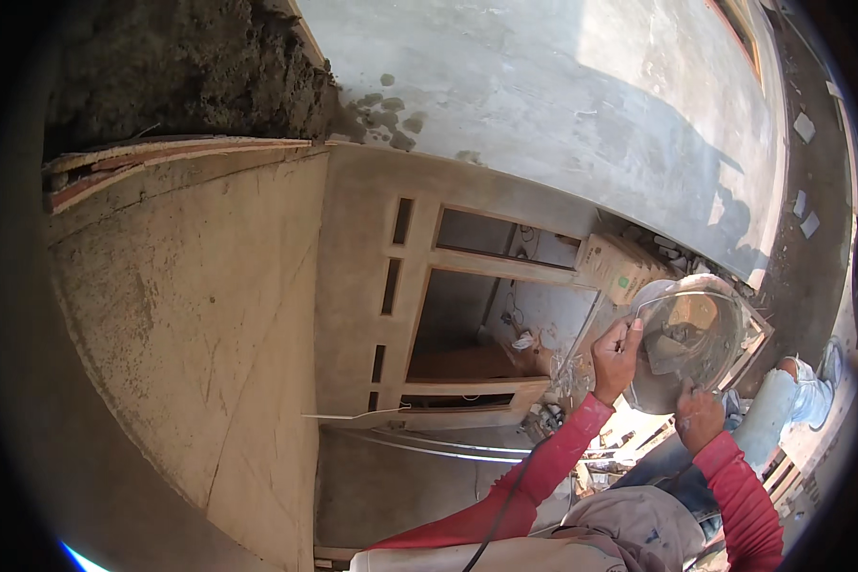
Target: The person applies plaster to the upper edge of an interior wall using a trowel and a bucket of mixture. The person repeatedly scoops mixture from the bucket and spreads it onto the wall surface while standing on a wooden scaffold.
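Note:
A round grey bucket, wet and smeared inside, is held tilted in front of my body at the right, its mouth facing me. My left hand is closed on its left rim, thumb uppermost. At the bucket's lower edge my right hand is closed around the end of what looks like a trowel. Its flat grey blade reaches into the bucket. The handle is mostly hidden by my fingers. A brownish-grey mass shows inside the bucket.
A smooth grey plastered wall with damp blotches runs across the top. Rough wet mortar covers the upper left, above wooden strips. A framed opening stands mid-view. Near the bucket are a cardboard box and scattered rubble.

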The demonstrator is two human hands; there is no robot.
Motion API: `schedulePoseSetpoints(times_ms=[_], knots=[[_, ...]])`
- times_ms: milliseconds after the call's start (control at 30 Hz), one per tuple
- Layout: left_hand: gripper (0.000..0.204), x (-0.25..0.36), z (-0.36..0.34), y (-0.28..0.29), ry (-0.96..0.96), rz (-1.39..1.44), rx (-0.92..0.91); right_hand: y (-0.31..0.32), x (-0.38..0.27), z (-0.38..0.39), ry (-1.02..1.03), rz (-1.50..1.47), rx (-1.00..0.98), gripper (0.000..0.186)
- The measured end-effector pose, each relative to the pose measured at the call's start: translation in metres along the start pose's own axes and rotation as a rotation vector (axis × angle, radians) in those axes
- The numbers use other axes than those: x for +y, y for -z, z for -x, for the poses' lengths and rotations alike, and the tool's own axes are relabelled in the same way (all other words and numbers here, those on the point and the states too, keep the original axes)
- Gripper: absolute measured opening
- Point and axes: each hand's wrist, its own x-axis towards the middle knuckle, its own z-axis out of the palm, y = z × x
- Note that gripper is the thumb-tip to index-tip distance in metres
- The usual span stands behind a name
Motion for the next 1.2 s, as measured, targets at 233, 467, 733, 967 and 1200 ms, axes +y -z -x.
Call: schedulePoseSetpoints(times_ms=[233,467,733,967,1200], knots=[[0.030,0.016,-0.012,-0.002,-0.067,0.014,0.019,-0.039,0.021,-0.026,-0.044,0.043,-0.002,0.045],[0.037,0.007,0.006,-0.002,-0.150,-0.019,0.117,-0.016,0.013,-0.014,-0.062,-0.031,0.363,0.045],[0.040,0.023,-0.028,0.030,-0.300,-0.149,0.151,0.114,0.023,-0.046,0.010,-0.480,0.497,0.017],[0.053,0.074,-0.066,0.019,-0.618,0.061,0.075,0.146,0.055,-0.066,0.130,-0.475,0.203,0.023],[0.053,0.122,-0.079,0.023,-0.718,0.133,-0.067,0.176,0.056,-0.055,-0.081,-0.990,-0.270,0.034]])
